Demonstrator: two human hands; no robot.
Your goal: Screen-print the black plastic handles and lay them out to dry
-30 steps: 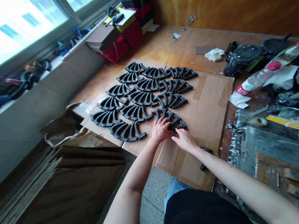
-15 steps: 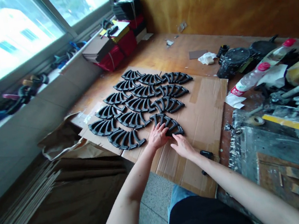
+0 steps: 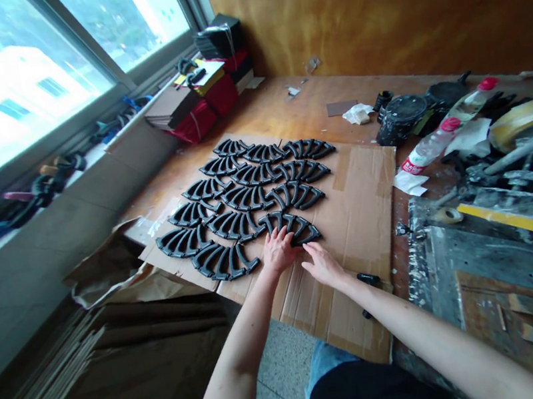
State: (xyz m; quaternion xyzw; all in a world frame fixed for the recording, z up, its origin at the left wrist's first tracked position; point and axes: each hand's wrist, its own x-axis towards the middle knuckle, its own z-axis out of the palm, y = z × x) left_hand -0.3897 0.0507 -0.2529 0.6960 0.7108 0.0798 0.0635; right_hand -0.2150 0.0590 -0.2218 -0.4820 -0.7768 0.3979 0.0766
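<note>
Curved black handle-like pieces [image 3: 226, 261] lie in fan-shaped groups, in rows on a flattened cardboard sheet [image 3: 367, 197]. My left hand [image 3: 278, 250] rests with fingers spread on the near edge of the closest right-hand group [image 3: 295, 225], covering part of it. At that group's near right corner is my right hand [image 3: 323, 263], thumb and fingers apart, its fingertips at or just short of the black pieces. Neither hand grips anything that I can see. Beside my right wrist lies a small black object [image 3: 369, 279], partly hidden by the forearm.
To the right stand plastic bottles with red caps [image 3: 432, 145], dark paint-spotted pots [image 3: 400, 119] and a stained metal plate [image 3: 438, 260]. Red and black stacks [image 3: 203, 118] sit by the window. Folded brown sheets [image 3: 137, 375] lie low at the left.
The view has tilted slightly, so the scene sits a little lower and further left. Both hands stay at the same black group, with hardly any shift of the fingers.
</note>
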